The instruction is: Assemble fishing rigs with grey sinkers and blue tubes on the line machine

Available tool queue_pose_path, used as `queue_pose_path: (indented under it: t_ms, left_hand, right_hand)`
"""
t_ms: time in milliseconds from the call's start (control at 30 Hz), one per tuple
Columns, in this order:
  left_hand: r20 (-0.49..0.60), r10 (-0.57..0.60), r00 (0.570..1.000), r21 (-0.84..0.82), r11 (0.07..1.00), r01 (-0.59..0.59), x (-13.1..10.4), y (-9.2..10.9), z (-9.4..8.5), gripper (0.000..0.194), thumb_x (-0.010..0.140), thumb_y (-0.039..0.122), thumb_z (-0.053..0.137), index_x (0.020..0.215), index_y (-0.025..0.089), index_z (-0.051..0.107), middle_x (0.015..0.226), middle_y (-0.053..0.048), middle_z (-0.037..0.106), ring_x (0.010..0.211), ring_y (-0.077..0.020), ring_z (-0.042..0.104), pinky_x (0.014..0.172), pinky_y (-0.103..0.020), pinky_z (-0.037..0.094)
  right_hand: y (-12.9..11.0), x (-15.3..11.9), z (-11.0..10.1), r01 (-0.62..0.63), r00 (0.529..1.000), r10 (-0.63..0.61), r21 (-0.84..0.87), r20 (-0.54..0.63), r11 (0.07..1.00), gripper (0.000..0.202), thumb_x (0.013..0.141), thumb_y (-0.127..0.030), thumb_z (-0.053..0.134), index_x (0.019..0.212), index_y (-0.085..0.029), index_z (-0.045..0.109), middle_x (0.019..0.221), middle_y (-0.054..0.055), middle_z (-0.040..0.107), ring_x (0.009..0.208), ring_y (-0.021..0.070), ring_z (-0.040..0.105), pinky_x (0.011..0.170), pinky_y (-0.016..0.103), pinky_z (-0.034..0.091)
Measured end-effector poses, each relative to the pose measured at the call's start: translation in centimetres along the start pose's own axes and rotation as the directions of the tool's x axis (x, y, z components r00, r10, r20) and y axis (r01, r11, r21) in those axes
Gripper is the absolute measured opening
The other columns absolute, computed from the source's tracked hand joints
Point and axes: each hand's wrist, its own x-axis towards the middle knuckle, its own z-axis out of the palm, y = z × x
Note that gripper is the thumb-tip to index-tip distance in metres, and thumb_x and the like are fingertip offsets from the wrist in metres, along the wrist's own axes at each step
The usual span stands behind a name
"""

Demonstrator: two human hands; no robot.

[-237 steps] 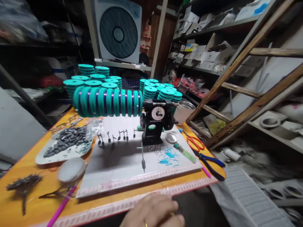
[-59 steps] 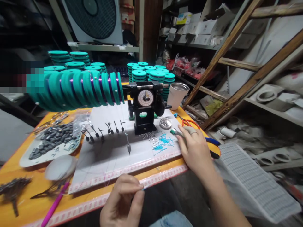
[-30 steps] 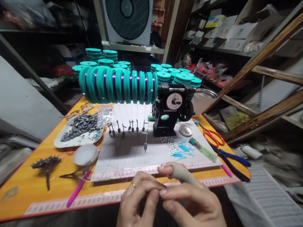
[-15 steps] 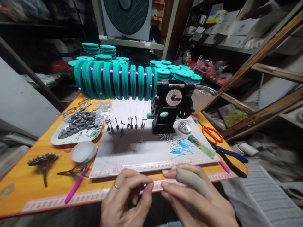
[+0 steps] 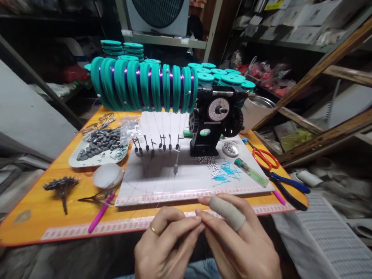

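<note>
Both hands meet at the near table edge, fingertips touching. My left hand (image 5: 168,242), with a ring, pinches thumb and forefinger together. My right hand (image 5: 242,236), one finger wrapped in a grey-beige cover, pinches at the same spot. Whatever is between the fingertips is hidden or too fine to make out. Beyond them lies a white board (image 5: 162,186), where thin lines run down from a row of teal spools (image 5: 142,87) wound with purple line. Small dark weights (image 5: 152,152) hang on these lines, and a grey weight (image 5: 175,169) hangs nearer.
A black winding machine (image 5: 205,133) stands on the board. Silver beads (image 5: 213,168), blue bits (image 5: 225,174) and a green tube (image 5: 251,172) lie right, beside orange-handled scissors (image 5: 266,159) and pliers (image 5: 287,188). Left are a tray (image 5: 74,162) of dark weights and a pink pen (image 5: 101,213).
My hands have come together, the left moving right until the fingertips touch. The view has tilted down, so the table sits higher and slightly further right in the picture.
</note>
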Motion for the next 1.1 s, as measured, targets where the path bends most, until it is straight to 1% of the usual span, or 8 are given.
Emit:
queue_pose_path:
  t_ms: [200, 300, 400, 467, 533, 700, 867, 1100]
  left_hand:
    - [-0.048, -0.265, 0.963, -0.293, 0.925, 0.24, 0.2, -0.2, 0.4, 0.017, 0.086, 0.009, 0.07, 0.086, 0.025, 0.07, 0.074, 0.004, 0.063, 0.054, -0.0077, 0.055, 0.045, -0.014, 0.046]
    - [-0.031, -0.518, 0.855, -0.623, 0.679, 0.389, 0.2, 0.5, 1.0, 0.008, 0.085, 0.022, 0.076, 0.079, 0.026, 0.074, 0.07, 0.005, 0.063, 0.057, -0.0064, 0.058, 0.052, -0.011, 0.049]
    - [0.03, -0.723, 0.69, -0.782, 0.413, 0.467, 0.3, 1.7, 1.8, 0.014, 0.074, 0.033, 0.088, 0.07, 0.026, 0.077, 0.07, 0.004, 0.064, 0.071, -0.0092, 0.067, 0.069, -0.013, 0.056]
    - [0.057, -0.754, 0.655, -0.796, 0.361, 0.485, 0.3, 2.1, 1.9, 0.015, 0.071, 0.035, 0.09, 0.069, 0.027, 0.077, 0.072, 0.004, 0.066, 0.075, -0.0109, 0.07, 0.08, -0.018, 0.058]
    - [0.051, -0.707, 0.706, -0.769, 0.423, 0.48, 0.3, 1.9, 1.7, 0.011, 0.076, 0.033, 0.086, 0.072, 0.027, 0.078, 0.073, 0.004, 0.067, 0.074, -0.0105, 0.069, 0.083, -0.019, 0.059]
    - [0.013, -0.36, 0.933, -0.459, 0.826, 0.326, 0.0, 0.1, 0.5, 0.019, 0.085, 0.012, 0.073, 0.091, 0.029, 0.078, 0.075, 0.003, 0.063, 0.067, -0.0094, 0.065, 0.06, -0.014, 0.056]
    - [-0.072, -0.22, 0.973, -0.261, 0.945, 0.195, 0.2, 0.3, 0.3, 0.023, 0.08, 0.005, 0.072, 0.092, 0.025, 0.076, 0.075, 0.002, 0.062, 0.066, -0.012, 0.06, 0.055, -0.018, 0.056]
    - [-0.099, -0.192, 0.976, -0.146, 0.973, 0.177, 1.0, 0.9, 0.4, 0.019, 0.077, 0.003, 0.071, 0.081, 0.021, 0.075, 0.07, 0.003, 0.058, 0.062, -0.0098, 0.057, 0.052, -0.016, 0.053]
  right_hand:
    - [-0.9, -0.3, 0.8, -0.316, 0.934, 0.349, 0.273, -0.082, 0.909, 0.023, 0.087, -0.005, 0.066, 0.101, -0.022, 0.071, 0.117, 0.009, 0.072, 0.108, 0.0186, 0.068, 0.089, 0.026, 0.06]
    - [-1.5, -0.5, 1.9, -0.505, 0.798, 0.588, 0.678, 0.132, 0.534, 0.026, 0.087, -0.014, 0.074, 0.105, -0.032, 0.075, 0.113, 0.002, 0.078, 0.095, 0.0153, 0.076, 0.081, 0.02, 0.062]
    - [-2.2, -0.5, 3.1, -0.487, 0.711, 0.616, 0.87, 0.338, 0.084, 0.027, 0.083, -0.023, 0.082, 0.105, -0.039, 0.079, 0.105, -0.002, 0.082, 0.093, 0.0135, 0.078, 0.085, 0.017, 0.059]
    - [-2.5, -0.5, 3.6, -0.439, 0.696, 0.62, 0.898, 0.363, -0.033, 0.018, 0.083, -0.027, 0.083, 0.097, -0.038, 0.082, 0.097, -0.003, 0.083, 0.094, 0.0118, 0.077, 0.088, 0.014, 0.057]
    - [-2.6, -0.5, 3.9, -0.415, 0.674, 0.645, 0.907, 0.36, -0.072, 0.01, 0.085, -0.03, 0.082, 0.091, -0.038, 0.083, 0.09, -0.005, 0.083, 0.09, 0.0094, 0.077, 0.087, 0.012, 0.055]
    - [-3.2, 0.1, 3.2, -0.4, 0.569, 0.688, 0.883, 0.45, -0.247, 0.004, 0.083, -0.038, 0.082, 0.086, -0.037, 0.081, 0.094, -0.009, 0.08, 0.076, 0.0046, 0.072, 0.079, 0.012, 0.057]
    - [-4.0, 1.1, 2.4, -0.354, 0.417, 0.688, 0.803, 0.594, -0.479, 0.016, 0.07, -0.035, 0.093, 0.073, -0.027, 0.079, 0.09, -0.004, 0.078, 0.077, 0.007, 0.071, 0.075, 0.013, 0.056]
    - [-4.1, 1.0, 2.3, -0.351, 0.397, 0.667, 0.776, 0.63, -0.524, 0.018, 0.07, -0.036, 0.093, 0.074, -0.025, 0.079, 0.089, -0.002, 0.079, 0.085, 0.0095, 0.072, 0.08, 0.015, 0.056]
